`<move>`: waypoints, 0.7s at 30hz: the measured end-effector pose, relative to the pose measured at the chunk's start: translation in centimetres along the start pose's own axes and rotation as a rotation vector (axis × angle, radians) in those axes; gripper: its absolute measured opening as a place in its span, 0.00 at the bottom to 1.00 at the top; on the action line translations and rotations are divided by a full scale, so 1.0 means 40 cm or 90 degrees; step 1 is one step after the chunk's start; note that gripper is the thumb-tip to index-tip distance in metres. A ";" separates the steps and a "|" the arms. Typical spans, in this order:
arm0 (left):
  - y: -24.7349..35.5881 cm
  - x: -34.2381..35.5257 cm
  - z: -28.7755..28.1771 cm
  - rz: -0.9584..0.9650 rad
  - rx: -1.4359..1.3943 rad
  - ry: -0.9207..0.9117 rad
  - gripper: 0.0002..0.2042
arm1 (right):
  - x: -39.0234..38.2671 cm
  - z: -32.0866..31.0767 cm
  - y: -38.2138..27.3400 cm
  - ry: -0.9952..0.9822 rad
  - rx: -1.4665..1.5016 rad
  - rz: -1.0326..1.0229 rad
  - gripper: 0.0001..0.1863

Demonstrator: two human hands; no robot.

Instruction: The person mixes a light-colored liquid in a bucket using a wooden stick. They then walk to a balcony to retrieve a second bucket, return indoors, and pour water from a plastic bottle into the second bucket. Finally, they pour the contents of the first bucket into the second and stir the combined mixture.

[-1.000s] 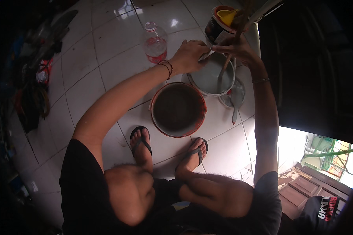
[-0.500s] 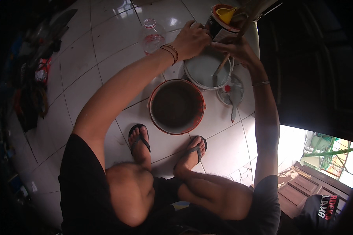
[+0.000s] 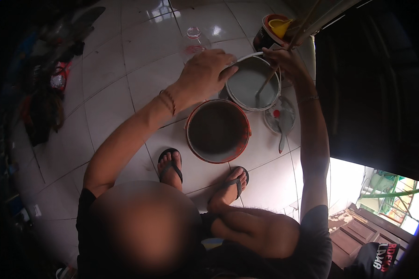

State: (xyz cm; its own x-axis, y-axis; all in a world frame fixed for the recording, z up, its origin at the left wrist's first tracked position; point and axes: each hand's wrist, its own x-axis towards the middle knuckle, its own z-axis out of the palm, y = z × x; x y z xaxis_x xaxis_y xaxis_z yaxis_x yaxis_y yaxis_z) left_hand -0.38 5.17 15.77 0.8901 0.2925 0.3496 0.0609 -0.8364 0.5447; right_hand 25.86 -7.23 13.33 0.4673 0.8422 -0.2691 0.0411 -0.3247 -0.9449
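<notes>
My left hand [image 3: 205,74] is at the left end of the white handle [image 3: 247,56] of a bucket [image 3: 241,83] holding grey liquid; its thumb is apart, and its blurred fingertips do not show a clear grip. My right hand [image 3: 286,60] has its fingers on the handle's right part, beside a long wooden stick [image 3: 266,81] standing in the liquid. A dark bucket with an orange rim [image 3: 246,132] stands nearer my feet. Right of the buckets lies a round lid [image 3: 286,116] with a red spot and a grey-coated tool [image 3: 280,139] on it.
A clear bottle [image 3: 195,39] and a tub with a yellow funnel [image 3: 277,27] stand behind. Dark clutter [image 3: 46,107] lines the left. A dark panel [image 3: 368,93] and a bright doorway [image 3: 349,181] are on the right. My sandalled feet are on the tiled floor [image 3: 111,93].
My left hand has moved down and leftward from near the handle's middle. The handle shows more clearly between my hands. My right hand has shifted only slightly.
</notes>
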 end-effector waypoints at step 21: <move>-0.123 -0.243 0.100 -0.357 -0.387 -0.009 0.19 | -0.046 0.055 -0.024 0.152 0.038 -0.086 0.11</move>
State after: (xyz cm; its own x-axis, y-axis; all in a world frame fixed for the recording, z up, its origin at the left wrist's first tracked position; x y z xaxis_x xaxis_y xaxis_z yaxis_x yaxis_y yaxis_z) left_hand -7.53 4.59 6.62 0.8055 0.5833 -0.1044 0.2470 -0.1703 0.9539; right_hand 23.01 -7.53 14.33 0.6564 0.7484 -0.0951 0.0685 -0.1846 -0.9804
